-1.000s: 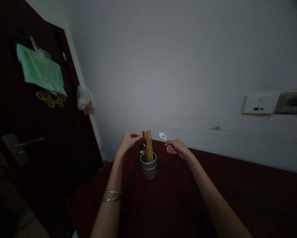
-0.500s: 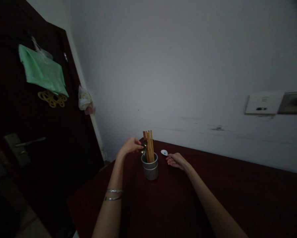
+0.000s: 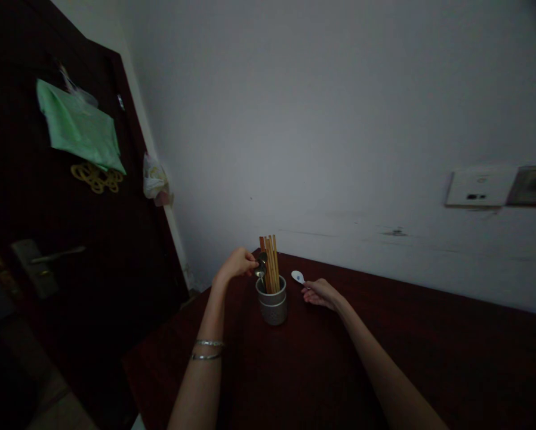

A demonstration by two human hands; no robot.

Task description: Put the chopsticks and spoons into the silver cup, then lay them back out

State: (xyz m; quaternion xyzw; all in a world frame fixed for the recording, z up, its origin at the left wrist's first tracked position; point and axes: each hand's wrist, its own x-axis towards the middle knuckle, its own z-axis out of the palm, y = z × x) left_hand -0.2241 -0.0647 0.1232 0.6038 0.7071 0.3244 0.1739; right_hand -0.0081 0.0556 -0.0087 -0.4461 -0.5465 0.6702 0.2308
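Note:
A grey metal utensil holder (image 3: 274, 312) stands upright on the dark red table, with several wooden chopsticks (image 3: 271, 263) rising out of it. Metal spoons (image 3: 259, 272) stick up at the holder's left side, bowls uppermost. My left hand (image 3: 238, 263) has its fingertips pinched at one of these spoons, just above the rim. To the right of the holder, my right hand (image 3: 322, 293) is closed around the handle of a white spoon (image 3: 297, 276) with a blue mark in its bowl. That spoon is held apart from the holder, its bowl pointing up and left.
The dark table (image 3: 313, 370) runs along a pale wall (image 3: 313, 149) with a socket plate (image 3: 480, 189) at the right. On the left is a dark door (image 3: 129, 257) with a green cloth (image 3: 82, 128) hanging on it. A plastic bag (image 3: 155, 179) hangs by the door frame.
The view has shifted very slightly. Both hands stay almost where they were; the metal spoon bowl by my left fingertips shows a little more clearly.

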